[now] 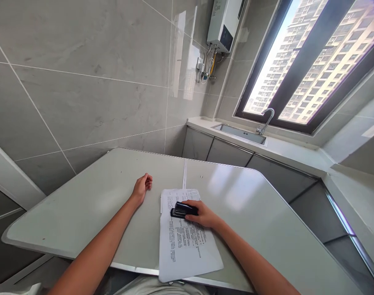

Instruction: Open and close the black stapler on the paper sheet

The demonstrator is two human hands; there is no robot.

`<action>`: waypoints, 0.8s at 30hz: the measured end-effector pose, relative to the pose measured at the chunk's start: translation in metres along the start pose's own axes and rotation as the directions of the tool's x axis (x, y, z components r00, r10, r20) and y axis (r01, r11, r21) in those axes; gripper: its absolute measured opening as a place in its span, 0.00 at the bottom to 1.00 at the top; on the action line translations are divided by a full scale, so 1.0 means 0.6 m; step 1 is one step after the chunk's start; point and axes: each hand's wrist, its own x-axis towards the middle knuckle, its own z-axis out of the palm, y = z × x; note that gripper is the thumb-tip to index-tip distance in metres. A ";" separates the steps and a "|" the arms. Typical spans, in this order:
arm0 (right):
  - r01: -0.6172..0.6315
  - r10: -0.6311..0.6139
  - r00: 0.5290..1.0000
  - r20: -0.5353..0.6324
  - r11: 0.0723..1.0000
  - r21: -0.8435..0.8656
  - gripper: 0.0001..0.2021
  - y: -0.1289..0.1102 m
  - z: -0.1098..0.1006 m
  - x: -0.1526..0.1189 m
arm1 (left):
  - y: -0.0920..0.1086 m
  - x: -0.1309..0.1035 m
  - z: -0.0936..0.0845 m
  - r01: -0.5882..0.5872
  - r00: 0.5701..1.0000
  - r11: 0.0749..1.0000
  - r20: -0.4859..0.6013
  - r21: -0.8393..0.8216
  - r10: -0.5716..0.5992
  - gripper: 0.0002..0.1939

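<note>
Printed sheets of white paper lie on the pale table, with their near end reaching over the front edge. A black stapler is over the upper part of the sheets, its jaw end pointing left. My right hand is wrapped round the stapler's right end. To the left of the paper, my left hand rests on the table with its fingers curled in, and nothing shows in it.
The pale table has a seam down its middle. Beyond it are a counter with a sink and a faucet. A tiled wall stands behind the table on the left.
</note>
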 end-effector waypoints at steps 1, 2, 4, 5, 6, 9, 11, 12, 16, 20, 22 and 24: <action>-0.001 0.001 0.999 -0.038 1.000 -0.017 0.26 -0.002 0.018 0.012 | 0.003 0.004 -0.007 -0.024 1.000 0.997 0.019 0.072 0.023 0.20; -0.003 0.000 0.997 -0.076 0.999 -0.041 0.26 -0.004 0.036 0.024 | 0.006 0.007 -0.015 -0.064 0.998 0.984 0.037 0.166 0.059 0.19; -0.002 -0.009 0.991 -0.131 0.996 -0.084 0.26 -0.008 0.068 0.053 | 0.013 0.013 -0.031 -0.187 0.982 0.894 0.085 0.408 0.166 0.16; 0.004 -0.019 0.989 -0.150 0.995 -0.098 0.26 -0.010 0.082 0.069 | 0.016 0.015 -0.039 -0.251 0.968 0.806 0.121 0.537 0.221 0.14; 0.014 -0.030 0.987 -0.160 0.994 -0.106 0.26 -0.013 0.093 0.085 | 0.017 0.017 -0.046 -0.304 0.951 0.695 0.164 0.651 0.262 0.12; 0.065 -0.077 0.988 -0.132 0.993 -0.097 0.27 -0.019 0.117 0.133 | 0.015 0.019 -0.061 -0.376 0.920 0.381 0.293 0.844 0.259 0.09; 0.103 -0.108 0.991 -0.077 0.992 -0.073 0.27 -0.021 0.124 0.157 | 0.009 0.021 -0.066 -0.384 0.919 0.267 0.338 0.884 0.202 0.10; 0.117 -0.120 0.992 -0.042 0.991 -0.059 0.28 -0.021 0.123 0.166 | 0.006 0.021 -0.067 -0.382 0.921 0.230 0.346 0.895 0.180 0.10; 0.004 -0.036 0.983 -0.182 0.985 -0.173 0.18 -0.003 0.070 0.174 | -0.003 0.022 -0.066 -0.370 0.925 0.163 0.345 0.915 0.160 0.11; -0.390 0.064 0.715 -0.696 0.863 -0.321 0.13 0.045 -0.052 0.148 | -0.006 0.023 -0.062 -0.390 0.917 0.168 0.365 0.906 0.159 0.10; -0.486 0.068 0.620 -0.782 0.816 -0.315 0.15 0.072 -0.110 0.135 | -0.006 0.024 -0.059 -0.392 0.917 0.175 0.367 0.903 0.158 0.10; -0.536 0.074 0.591 -0.803 0.780 -0.323 0.15 0.095 -0.149 0.130 | -0.005 0.023 -0.057 -0.400 0.914 0.184 0.375 0.898 0.156 0.09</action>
